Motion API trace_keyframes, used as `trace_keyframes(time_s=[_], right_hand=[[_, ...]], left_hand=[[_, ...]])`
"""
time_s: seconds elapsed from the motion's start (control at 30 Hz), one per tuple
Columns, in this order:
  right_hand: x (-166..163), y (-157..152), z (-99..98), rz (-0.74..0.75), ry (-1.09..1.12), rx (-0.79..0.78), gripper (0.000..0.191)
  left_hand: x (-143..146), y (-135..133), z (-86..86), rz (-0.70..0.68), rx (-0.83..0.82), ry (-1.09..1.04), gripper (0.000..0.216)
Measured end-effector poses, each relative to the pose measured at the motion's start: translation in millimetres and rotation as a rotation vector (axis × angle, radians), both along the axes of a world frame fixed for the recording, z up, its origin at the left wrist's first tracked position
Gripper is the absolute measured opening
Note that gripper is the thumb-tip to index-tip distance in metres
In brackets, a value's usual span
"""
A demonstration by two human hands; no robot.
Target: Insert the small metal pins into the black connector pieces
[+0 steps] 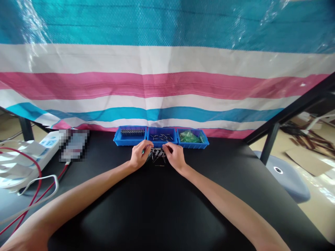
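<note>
My left hand (141, 154) is closed in a pinch at the front of the middle blue bin, with a bit of a small green piece showing between its fingers. Opposite it, my right hand (175, 156) has thumb and fingers pressed together; whatever they hold is too small to make out. Between the hands, thin metal pins (158, 155) lie in a loose pile on the black table. One thin pin (159, 165) lies apart, nearer to me. More slim metal pins (162, 137) are scattered in the middle bin (149, 142).
A blue bin (128, 142) at left holds a row of dark cylindrical parts; the right one (193, 145) holds green pieces. At left lie a power strip (47, 146), a blurred-out device (74, 146) and red and white cables (39, 181). Striped sheeting (146, 83) hangs behind; a grey stool (288, 177) stands right.
</note>
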State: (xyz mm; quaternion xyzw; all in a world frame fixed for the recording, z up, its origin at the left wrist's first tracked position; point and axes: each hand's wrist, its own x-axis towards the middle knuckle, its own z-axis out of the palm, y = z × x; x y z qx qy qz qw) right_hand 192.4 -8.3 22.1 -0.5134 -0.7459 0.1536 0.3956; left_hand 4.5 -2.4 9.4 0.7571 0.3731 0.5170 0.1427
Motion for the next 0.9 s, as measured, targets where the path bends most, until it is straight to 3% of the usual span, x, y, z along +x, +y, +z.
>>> trace_keyframes(time_s=[0.1, 0.2, 0.33, 0.43, 0.53, 0.7, 0.77, 0.9], right_hand=[[6.5, 3.7, 21.0, 0.052, -0.148, -0.135, 0.019], [14.5, 3.3, 39.1, 0.089, -0.430, -0.238, 0.007], [16.7, -5.9, 50.2, 0.182, -0.759, -0.334, 0.004], [7.7, -17.3, 50.5, 0.221, -0.756, -0.275, 0.009], [-4.7, -29.5, 45.4, 0.270, -0.762, -0.248, 0.032], [-14.2, -38.7, 33.9, 0.376, -0.854, -0.233, 0.016], [-13.2, -35.7, 33.0, 0.356, -0.812, -0.208, 0.015], [-7.0, -21.4, 39.2, 0.173, -0.595, -0.125, 0.016]], left_hand=[[0.3, -0.4, 0.5, 0.003, 0.000, 0.006, 0.013], [0.7, -1.0, 1.3, 0.000, -0.006, 0.006, 0.014], [0.6, -1.3, 1.7, 0.006, -0.012, 0.012, 0.013], [0.3, -0.9, 1.1, 0.008, -0.006, 0.009, 0.015], [0.1, -0.2, -0.2, 0.004, -0.001, 0.005, 0.015], [0.2, 0.1, -1.5, -0.005, 0.005, -0.008, 0.014], [0.2, -0.2, -1.1, -0.007, 0.009, -0.008, 0.014], [-0.3, -0.8, 0.4, -0.008, 0.010, -0.003, 0.013]])
